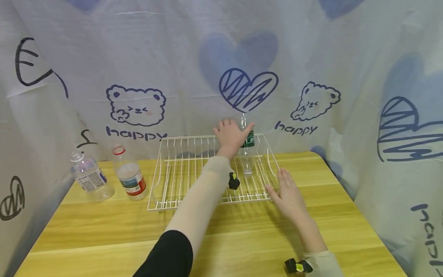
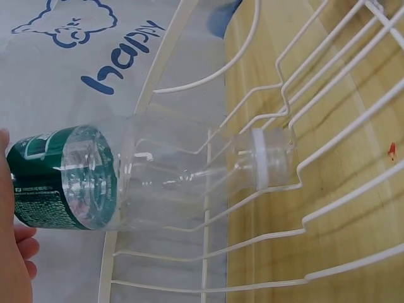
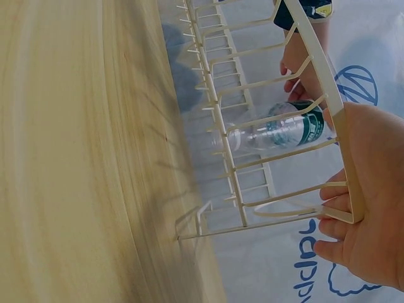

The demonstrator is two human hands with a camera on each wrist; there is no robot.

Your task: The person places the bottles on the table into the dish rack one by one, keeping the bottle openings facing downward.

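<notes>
A clear plastic bottle point(image 1: 247, 156) with a green label stands neck-down inside the white wire dish rack point(image 1: 199, 201), near its right end. In the left wrist view, the bottle's point(image 2: 183, 170) uncapped-looking neck with a white ring sits among the wires. My left hand point(image 1: 231, 134) is at the label, thumb across the bottle's near side and fingers spread out to its left, not wrapped round it. At the rack's right front corner, my right hand point(image 1: 288, 196) grips the rim; its fingers point(image 3: 334, 226) reach past the rim in the right wrist view.
Left of the rack, two clear empty bottles stand on the wooden table point(image 1: 104, 234): one with a red-rimmed neck point(image 1: 131, 179), one with a white and purple label point(image 1: 91, 179). A printed cloth point(image 1: 194, 57) hangs behind the table and at its sides.
</notes>
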